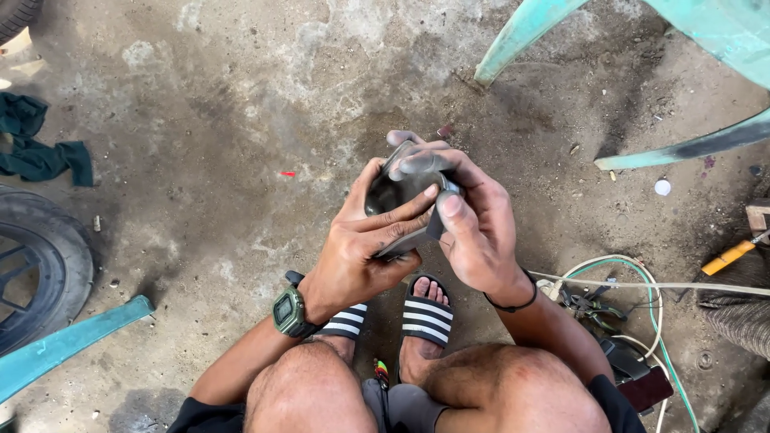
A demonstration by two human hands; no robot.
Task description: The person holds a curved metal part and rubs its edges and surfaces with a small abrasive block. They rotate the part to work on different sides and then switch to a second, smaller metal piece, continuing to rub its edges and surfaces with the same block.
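A dark, greasy rounded metal part sits between both my hands, held above my feet. My left hand cups it from below and the left, fingers wrapped across its lower edge; a green digital watch is on that wrist. My right hand grips the part from the top and right, thumb pressed on its rim. Both hands are smeared with dark grime. Much of the part is hidden by my fingers.
My feet in striped black-and-white sandals rest on stained concrete. A tyre lies at left, a green rag at upper left. Teal plastic chair legs stand at top right. Cables, pliers and an orange-handled tool lie at right.
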